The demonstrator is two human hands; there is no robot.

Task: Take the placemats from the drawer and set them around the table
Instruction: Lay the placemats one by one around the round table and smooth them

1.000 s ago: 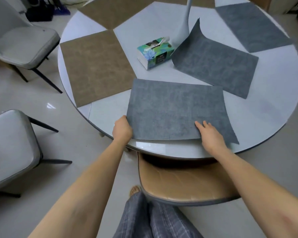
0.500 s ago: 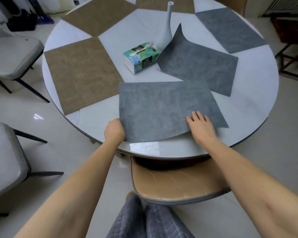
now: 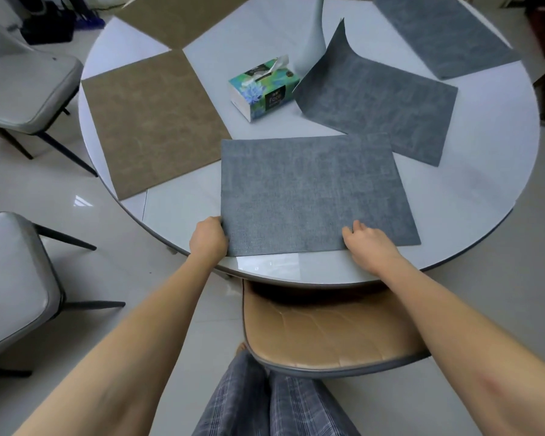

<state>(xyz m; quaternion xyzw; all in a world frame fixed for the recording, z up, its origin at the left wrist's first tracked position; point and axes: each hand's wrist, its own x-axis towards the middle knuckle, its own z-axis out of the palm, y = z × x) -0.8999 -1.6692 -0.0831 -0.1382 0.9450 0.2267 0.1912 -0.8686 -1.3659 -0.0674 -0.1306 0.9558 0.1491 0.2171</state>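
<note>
A grey placemat (image 3: 312, 193) lies flat at the near edge of the round white table (image 3: 485, 177). My left hand (image 3: 208, 239) grips its near left corner. My right hand (image 3: 370, 245) sits on its near edge with fingers curled, apparently pinching it. A second grey placemat (image 3: 381, 111) lies behind it to the right, its far corner curled up against a pale vase (image 3: 316, 36). A third grey placemat (image 3: 441, 33) lies at the far right. One brown placemat (image 3: 151, 121) lies on the left and another brown placemat (image 3: 183, 20) at the far side.
A tissue box (image 3: 263, 86) stands near the table's middle beside the vase. A tan chair (image 3: 321, 332) is tucked under the near edge, in front of my legs. Two grey chairs (image 3: 22, 89) (image 3: 10, 284) stand on the tiled floor to the left.
The near grey placemat has been squared up along the table's edge. My right hand's fingers went from flat on the mat to curled at its near edge. My left hand kept its corner.
</note>
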